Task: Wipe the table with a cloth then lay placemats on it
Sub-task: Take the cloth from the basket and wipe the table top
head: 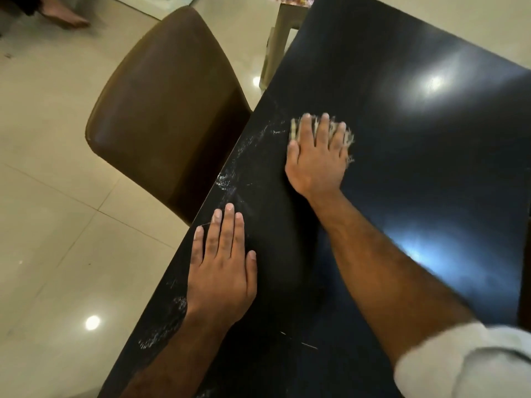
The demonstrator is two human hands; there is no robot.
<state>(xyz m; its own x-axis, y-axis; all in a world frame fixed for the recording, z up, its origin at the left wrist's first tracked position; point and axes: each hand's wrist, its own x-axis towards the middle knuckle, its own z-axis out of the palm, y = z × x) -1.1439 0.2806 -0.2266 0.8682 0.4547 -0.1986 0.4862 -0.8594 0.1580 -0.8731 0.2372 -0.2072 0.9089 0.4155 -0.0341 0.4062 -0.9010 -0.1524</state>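
A glossy black table (416, 173) fills the right half of the head view. My right hand (317, 159) lies flat near its middle, pressing a pale frayed cloth (348, 136) onto the surface; only the cloth's far and right edges show past my fingers. My left hand (222, 271) rests flat and empty on the table near its left edge, fingers together. White scuff marks (230, 182) run along that edge between my two hands. No placemats are in view.
A brown padded chair (169, 110) stands pushed against the table's left edge. A pale plastic stool (277, 44) sits on the tiled floor at the far end. Another person's bare foot (64, 17) shows at the top left.
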